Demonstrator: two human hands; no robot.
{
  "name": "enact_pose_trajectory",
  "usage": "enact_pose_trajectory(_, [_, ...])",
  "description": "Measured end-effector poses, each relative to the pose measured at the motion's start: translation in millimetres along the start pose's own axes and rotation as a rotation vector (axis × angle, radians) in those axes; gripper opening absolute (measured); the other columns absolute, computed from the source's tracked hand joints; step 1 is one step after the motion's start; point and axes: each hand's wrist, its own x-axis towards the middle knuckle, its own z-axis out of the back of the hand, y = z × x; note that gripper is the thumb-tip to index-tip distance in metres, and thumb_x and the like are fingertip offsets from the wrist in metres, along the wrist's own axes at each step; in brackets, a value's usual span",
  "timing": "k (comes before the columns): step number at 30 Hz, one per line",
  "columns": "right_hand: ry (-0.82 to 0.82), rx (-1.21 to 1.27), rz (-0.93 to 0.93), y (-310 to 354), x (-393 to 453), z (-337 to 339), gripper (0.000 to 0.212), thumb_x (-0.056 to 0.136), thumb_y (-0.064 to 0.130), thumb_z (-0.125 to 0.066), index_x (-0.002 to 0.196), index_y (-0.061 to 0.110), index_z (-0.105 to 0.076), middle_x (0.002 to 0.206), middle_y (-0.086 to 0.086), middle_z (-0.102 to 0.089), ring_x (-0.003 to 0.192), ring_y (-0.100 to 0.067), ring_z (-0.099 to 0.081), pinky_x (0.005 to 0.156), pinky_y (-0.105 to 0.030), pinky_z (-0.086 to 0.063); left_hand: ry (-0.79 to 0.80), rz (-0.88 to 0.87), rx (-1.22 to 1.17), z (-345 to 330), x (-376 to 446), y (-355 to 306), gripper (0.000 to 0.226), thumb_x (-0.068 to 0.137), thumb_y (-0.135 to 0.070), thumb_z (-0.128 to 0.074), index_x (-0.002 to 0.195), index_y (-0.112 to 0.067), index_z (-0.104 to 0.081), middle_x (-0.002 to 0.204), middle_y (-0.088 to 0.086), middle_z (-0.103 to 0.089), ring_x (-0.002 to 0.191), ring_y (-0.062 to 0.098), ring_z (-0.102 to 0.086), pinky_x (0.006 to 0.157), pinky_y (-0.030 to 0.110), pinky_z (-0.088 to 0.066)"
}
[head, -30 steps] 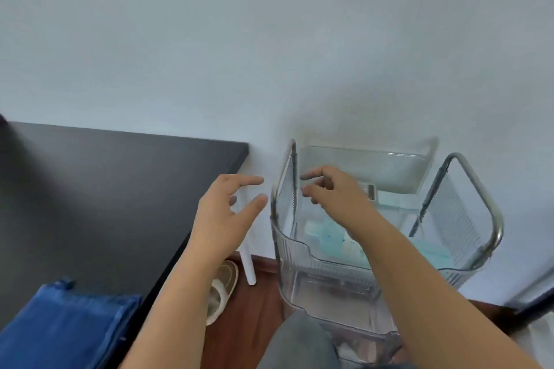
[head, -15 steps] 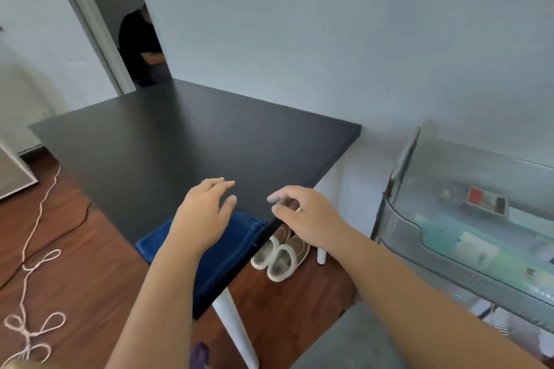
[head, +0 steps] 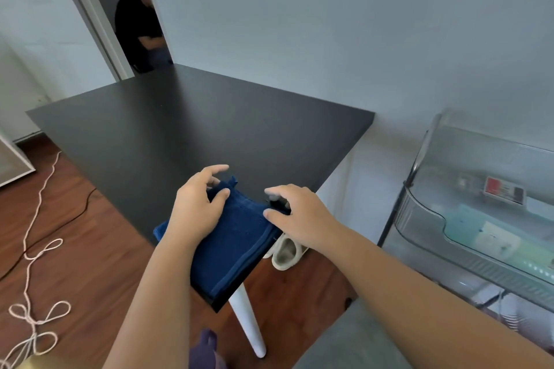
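A folded dark blue towel (head: 236,237) lies on the near corner of a black table (head: 192,129), part of it hanging over the edge. My left hand (head: 196,213) rests on the towel's left side, thumb on top and fingers curled round its far left corner. My right hand (head: 296,216) is at the towel's far right corner and pinches the cloth between thumb and fingers. Both forearms reach in from the bottom of the view.
A clear plastic trolley (head: 479,219) with packets inside stands to the right by the wall. Pale slippers (head: 284,252) lie under the table beside its white leg (head: 248,320). A white cord (head: 33,234) trails over the wooden floor at left. A person (head: 138,30) stands in the doorway.
The view swung from the trolley to the table. Both hands came down onto the blue towel and took hold of its far corners.
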Motion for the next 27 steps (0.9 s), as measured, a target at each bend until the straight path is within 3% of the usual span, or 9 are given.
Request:
enact_pose_trajectory(3, [0.024,0.020,-0.026,0,4,3,0.061,0.085,0.047,-0.065,0.140,0.031,-0.046,0.126,0.013,-0.059,0.120,-0.009,-0.044,0.095,-0.026,-0.040,0.038,-0.036,-0.189,3,-1,-6,0.040,0.091,-0.019,-0.068,0.114,-0.051,-0.061,0.095,-0.022,-0.062,0.091,0.000,-0.061,0.076,0.022,-0.049])
enact_pose_trajectory(6, [0.082,0.146,-0.075,9,5,13,0.080,0.071,0.063,-0.070,0.141,0.039,-0.040,0.125,0.017,-0.060,0.112,-0.002,-0.053,0.091,-0.023,-0.043,0.155,-0.175,-0.357,2,0,-27,0.043,0.090,-0.013,-0.068,0.115,-0.048,-0.063,0.098,-0.015,-0.064,0.091,0.012,-0.066,0.077,0.026,-0.056])
enact_pose_trajectory(9, [0.158,0.365,-0.103,9,-1,31,0.050,0.069,0.058,-0.076,0.111,0.034,-0.063,0.102,0.013,-0.072,0.093,-0.006,-0.068,0.081,-0.028,-0.057,0.245,-0.303,-0.417,-9,4,-59,0.041,0.089,-0.012,-0.069,0.115,-0.044,-0.065,0.096,-0.010,-0.065,0.090,0.016,-0.066,0.077,0.026,-0.057])
enact_pose_trajectory(11, [0.165,0.536,-0.151,2,-12,41,0.035,0.073,0.048,-0.078,0.101,0.029,-0.069,0.096,0.007,-0.075,0.089,-0.011,-0.072,0.079,-0.030,-0.060,0.286,-0.349,-0.475,-21,6,-82,0.038,0.088,-0.015,-0.069,0.113,-0.043,-0.067,0.097,-0.011,-0.065,0.091,0.015,-0.065,0.079,0.025,-0.057])
enact_pose_trajectory(15, [-0.060,0.723,-0.239,-18,-44,63,0.018,0.085,0.035,-0.072,0.100,0.026,-0.073,0.100,0.002,-0.076,0.092,-0.017,-0.072,0.085,-0.038,-0.058,0.363,-0.421,-0.593,-51,8,-126,0.035,0.086,-0.016,-0.067,0.109,-0.043,-0.068,0.101,-0.017,-0.068,0.099,0.011,-0.066,0.084,0.026,-0.057])
enact_pose_trajectory(18, [-0.253,0.825,-0.259,-25,-74,85,0.018,0.081,0.037,-0.073,0.095,0.026,-0.076,0.100,-0.002,-0.076,0.093,-0.021,-0.073,0.078,-0.034,-0.059,0.407,-0.458,-0.660,-78,5,-154,0.032,0.088,-0.016,-0.068,0.107,-0.042,-0.068,0.102,-0.018,-0.069,0.099,0.008,-0.066,0.082,0.025,-0.056])
enact_pose_trajectory(21, [-0.430,0.798,-0.274,-30,-101,112,0.024,0.075,0.041,-0.073,0.091,0.024,-0.076,0.094,-0.005,-0.077,0.086,-0.023,-0.074,0.069,-0.030,-0.059,0.448,-0.468,-0.751,-107,-2,-182,0.034,0.087,-0.016,-0.068,0.103,-0.045,-0.068,0.096,-0.018,-0.070,0.091,0.006,-0.066,0.077,0.026,-0.056])
enact_pose_trajectory(27, [-0.687,0.703,-0.382,-46,-149,172,0.032,0.070,0.047,-0.075,0.080,0.016,-0.074,0.081,-0.012,-0.075,0.070,-0.024,-0.072,0.063,-0.036,-0.058,0.551,-0.399,-0.866,-170,-13,-236,0.020,0.085,-0.029,-0.067,0.098,-0.045,-0.068,0.096,-0.013,-0.071,0.087,0.005,-0.064,0.079,0.022,-0.055])
